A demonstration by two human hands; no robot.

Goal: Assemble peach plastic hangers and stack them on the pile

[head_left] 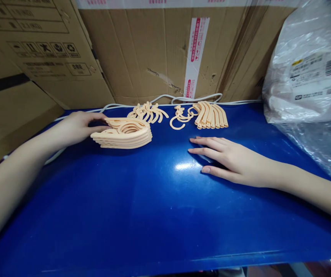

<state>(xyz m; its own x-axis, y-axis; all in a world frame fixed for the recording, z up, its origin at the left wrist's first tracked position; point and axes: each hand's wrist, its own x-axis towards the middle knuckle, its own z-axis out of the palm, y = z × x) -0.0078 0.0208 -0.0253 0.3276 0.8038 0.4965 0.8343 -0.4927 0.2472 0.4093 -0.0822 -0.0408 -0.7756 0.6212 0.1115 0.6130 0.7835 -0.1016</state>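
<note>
the blue desk (154, 207) has a smooth, highly glossy top that shows lamp glare and faint reflections. the stack of peach curved plastic hanger pieces (125, 135) looks like moulded plastic, smooth with a soft satin sheen. the loose peach plastic hooks (179, 117) and the row of peach curved plastic arms (211, 114) share that finish. the brown cardboard boxes (142, 50) are matt, fibrous and creased, scuffed and torn in spots. the white-and-red printed tape strip (196, 54) on them is slightly shiny. the thin white cable (200, 98) has a smooth plastic sheath. the clear plastic bag (301, 34) is thin, crinkled, glossy film with a matt white paper label (312, 69).
</note>
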